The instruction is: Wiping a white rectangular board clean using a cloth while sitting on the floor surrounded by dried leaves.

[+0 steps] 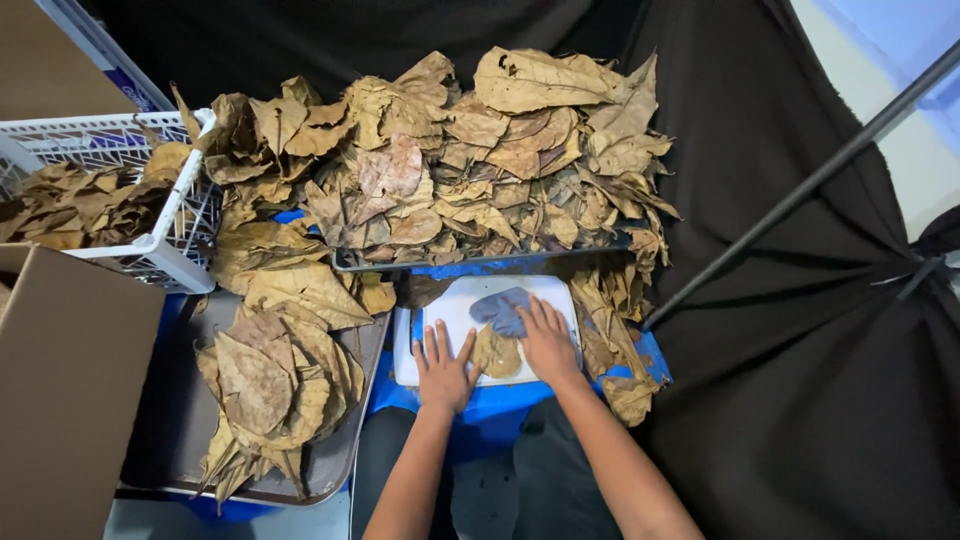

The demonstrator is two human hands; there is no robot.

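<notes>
A white board (455,302) lies in front of me on a blue surface. On it rests a small dry brown leaf (497,354). My left hand (443,368) lies flat on the board, fingers spread, touching the leaf's left edge. My right hand (547,340) presses a grey-blue cloth (500,309) down at the leaf's upper right. Neither hand grips anything by closing around it.
A big heap of dry brown leaves (470,160) fills a tray behind the board. A stack of flattened leaves (270,385) sits on a grey tray (180,420) at left. A white basket (175,250) with leaves and a cardboard box (60,390) stand far left. Black cloth (800,300) and a pole (800,185) are at right.
</notes>
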